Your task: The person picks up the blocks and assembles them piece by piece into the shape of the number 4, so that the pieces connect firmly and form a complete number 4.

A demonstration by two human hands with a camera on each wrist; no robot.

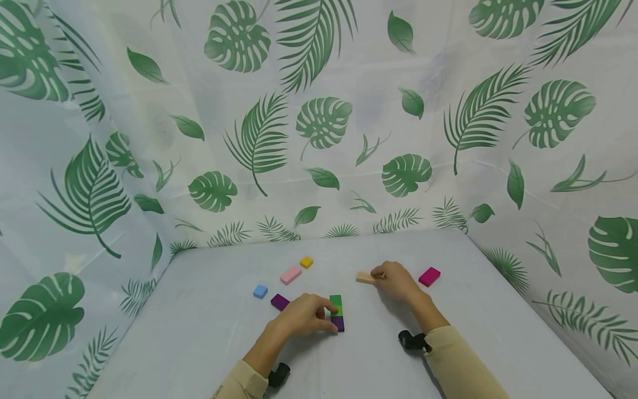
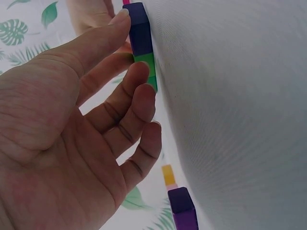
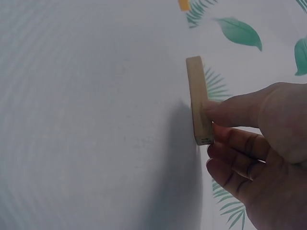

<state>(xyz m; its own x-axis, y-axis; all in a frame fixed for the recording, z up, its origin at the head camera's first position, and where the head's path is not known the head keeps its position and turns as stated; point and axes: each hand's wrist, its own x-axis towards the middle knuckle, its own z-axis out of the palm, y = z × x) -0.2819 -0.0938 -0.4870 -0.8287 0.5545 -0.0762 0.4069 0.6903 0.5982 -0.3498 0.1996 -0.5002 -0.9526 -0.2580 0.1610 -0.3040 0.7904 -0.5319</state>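
Observation:
My left hand (image 1: 308,316) is at a short row of blocks, thumb and index finger holding the dark purple block (image 1: 338,323) at its near end. A light green block (image 1: 339,311) and a darker green block (image 1: 335,300) continue the row away from me. In the left wrist view the thumb tip lies on the purple block (image 2: 139,28), while the other fingers curl loosely beside the green part (image 2: 145,62). Farther right, my right hand (image 1: 394,280) pinches a plain wooden block (image 1: 365,277) near one end. The right wrist view shows this long wooden block (image 3: 197,96) tilted beside its shadow.
Left of the row lie a second purple block (image 1: 280,302), a light blue block (image 1: 260,291), a pink block (image 1: 291,275) and a yellow block (image 1: 306,262). A magenta block (image 1: 430,276) is just right of my right hand. Leaf-printed cloth (image 1: 349,166) surrounds the white table (image 1: 209,310).

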